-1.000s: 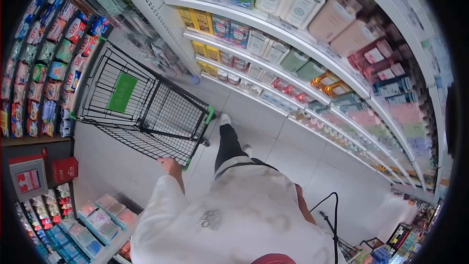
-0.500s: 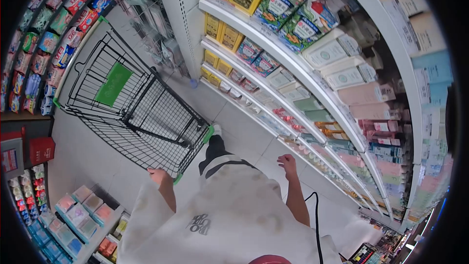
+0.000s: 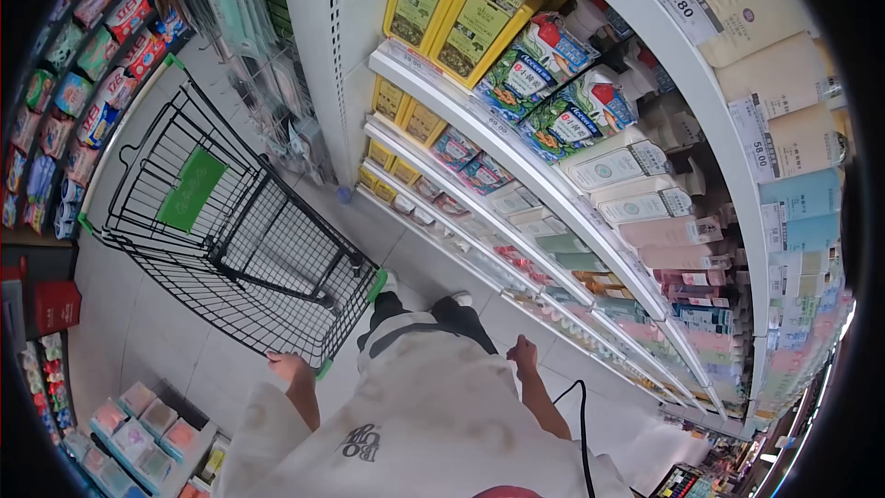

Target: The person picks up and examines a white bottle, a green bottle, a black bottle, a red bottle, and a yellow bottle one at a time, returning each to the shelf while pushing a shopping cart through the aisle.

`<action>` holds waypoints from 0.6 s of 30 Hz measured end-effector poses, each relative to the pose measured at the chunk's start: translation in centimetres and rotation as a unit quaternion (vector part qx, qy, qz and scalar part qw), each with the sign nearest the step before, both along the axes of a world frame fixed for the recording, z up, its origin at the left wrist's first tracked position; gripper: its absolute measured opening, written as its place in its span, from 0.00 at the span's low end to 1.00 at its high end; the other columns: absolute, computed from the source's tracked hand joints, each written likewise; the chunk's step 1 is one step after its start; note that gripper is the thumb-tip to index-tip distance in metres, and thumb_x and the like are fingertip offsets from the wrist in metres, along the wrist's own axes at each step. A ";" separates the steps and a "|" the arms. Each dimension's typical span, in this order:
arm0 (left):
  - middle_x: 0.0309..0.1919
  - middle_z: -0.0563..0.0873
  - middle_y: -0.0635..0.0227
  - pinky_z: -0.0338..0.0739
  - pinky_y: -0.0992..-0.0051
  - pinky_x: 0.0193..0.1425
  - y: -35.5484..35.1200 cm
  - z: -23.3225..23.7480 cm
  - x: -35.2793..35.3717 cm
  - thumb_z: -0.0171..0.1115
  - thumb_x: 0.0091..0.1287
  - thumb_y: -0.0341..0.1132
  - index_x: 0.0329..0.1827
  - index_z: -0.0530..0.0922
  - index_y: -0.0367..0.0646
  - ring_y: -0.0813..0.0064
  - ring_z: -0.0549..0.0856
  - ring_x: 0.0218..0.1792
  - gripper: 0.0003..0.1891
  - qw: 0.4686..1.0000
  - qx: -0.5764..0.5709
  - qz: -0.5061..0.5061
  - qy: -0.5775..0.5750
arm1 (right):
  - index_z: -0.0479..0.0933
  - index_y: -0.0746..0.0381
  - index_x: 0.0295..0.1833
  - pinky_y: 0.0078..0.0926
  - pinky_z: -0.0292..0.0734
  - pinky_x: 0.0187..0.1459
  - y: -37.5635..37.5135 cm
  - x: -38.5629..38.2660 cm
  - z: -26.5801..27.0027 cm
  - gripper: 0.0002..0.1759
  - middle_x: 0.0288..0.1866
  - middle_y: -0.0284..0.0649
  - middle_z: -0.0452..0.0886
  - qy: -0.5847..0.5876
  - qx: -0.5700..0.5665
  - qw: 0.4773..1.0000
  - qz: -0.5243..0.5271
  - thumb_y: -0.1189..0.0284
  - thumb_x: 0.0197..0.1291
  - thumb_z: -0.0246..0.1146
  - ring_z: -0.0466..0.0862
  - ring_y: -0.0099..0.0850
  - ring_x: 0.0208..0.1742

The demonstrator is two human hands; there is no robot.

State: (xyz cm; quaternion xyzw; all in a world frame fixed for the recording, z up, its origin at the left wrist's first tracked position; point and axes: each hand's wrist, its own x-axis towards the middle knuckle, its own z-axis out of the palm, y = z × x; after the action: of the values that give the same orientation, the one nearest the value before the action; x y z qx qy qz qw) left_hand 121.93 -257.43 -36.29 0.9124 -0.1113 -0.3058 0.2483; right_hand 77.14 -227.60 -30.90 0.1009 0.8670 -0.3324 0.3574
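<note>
A black wire shopping cart [image 3: 277, 249] with green corners and a green plate [image 3: 193, 189] is in front of me to the left, with nothing visible in its basket. My left hand [image 3: 290, 367] is at the cart's near corner, its fingers closed over the wire rim. My right hand [image 3: 523, 353] hangs beside my body, near the lower shelves on the right. Its fingers are curled in and I see nothing held in them.
Tall shelves [image 3: 553, 152] of yellow boxes, bagged goods and pastel packs line the right side. Racks of colourful packets [image 3: 101, 51] stand at the left. Stacked packs [image 3: 138, 438] sit on a low display at lower left. A black cable [image 3: 584, 424] loops beside my right arm.
The cart has shifted left in view, with my left hand still at its corner. My right hand is lower, its fingers more curled. A second shoe now shows.
</note>
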 end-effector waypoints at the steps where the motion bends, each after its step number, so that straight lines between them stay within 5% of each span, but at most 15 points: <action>1: 0.40 0.83 0.49 0.78 0.63 0.39 -0.1 0.0 -0.1 0.38 0.76 0.57 0.56 0.70 0.32 0.57 0.84 0.35 0.31 1.000 0.008 -0.016 -0.023 | 0.74 0.68 0.30 0.29 0.77 0.25 -0.9 -0.5 0.0 0.24 0.23 0.43 0.79 0.018 0.008 0.999 0.036 0.58 0.69 0.50 0.77 0.29 0.20; 5: 0.40 0.83 0.47 0.77 0.59 0.42 -0.8 1.7 -1.3 0.37 0.76 0.57 0.55 0.71 0.31 0.52 0.83 0.38 0.31 0.998 0.030 -0.030 -0.050 | 0.75 0.68 0.28 0.30 0.77 0.24 -5.8 -4.0 0.7 0.26 0.20 0.39 0.74 0.045 -0.016 0.996 0.076 0.57 0.69 0.51 0.75 0.28 0.20; 7: 0.41 0.83 0.46 0.76 0.58 0.44 0.2 -1.1 0.0 0.37 0.77 0.56 0.55 0.71 0.31 0.50 0.83 0.39 0.31 0.997 0.026 -0.033 -0.067 | 0.74 0.63 0.31 0.27 0.75 0.22 -7.3 -5.9 0.9 0.20 0.16 0.34 0.67 0.068 0.000 0.990 0.122 0.59 0.69 0.52 0.71 0.26 0.18; 13: 0.43 0.82 0.42 0.73 0.53 0.50 0.3 -2.6 0.4 0.36 0.77 0.56 0.51 0.74 0.31 0.43 0.81 0.45 0.31 0.993 0.018 -0.044 -0.110 | 0.76 0.64 0.35 0.27 0.75 0.25 -12.0 -9.3 3.0 0.12 0.23 0.33 0.71 0.126 -0.068 0.965 0.220 0.66 0.66 0.55 0.75 0.25 0.25; 15: 0.45 0.82 0.41 0.73 0.52 0.50 0.2 -1.0 -0.1 0.36 0.76 0.57 0.51 0.74 0.32 0.42 0.81 0.46 0.32 0.999 0.026 -0.008 -0.022 | 0.76 0.64 0.43 0.27 0.76 0.31 -13.9 -10.4 4.9 0.08 0.31 0.39 0.77 0.101 -0.051 0.918 0.381 0.72 0.65 0.55 0.77 0.27 0.26; 18: 0.45 0.82 0.43 0.73 0.51 0.50 0.6 -2.7 0.4 0.35 0.76 0.57 0.52 0.74 0.33 0.41 0.80 0.46 0.32 0.990 0.071 -0.050 -0.107 | 0.76 0.62 0.48 0.26 0.76 0.41 -17.1 -12.2 8.3 0.10 0.35 0.38 0.79 -0.050 -0.154 0.894 0.419 0.79 0.61 0.56 0.79 0.26 0.31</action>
State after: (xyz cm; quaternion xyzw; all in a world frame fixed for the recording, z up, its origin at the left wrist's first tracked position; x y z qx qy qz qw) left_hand 122.30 -256.82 -39.02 0.9485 -0.1603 -0.2259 0.1537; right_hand 64.96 -244.67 -22.62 -0.3109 0.7481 -0.2756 0.5174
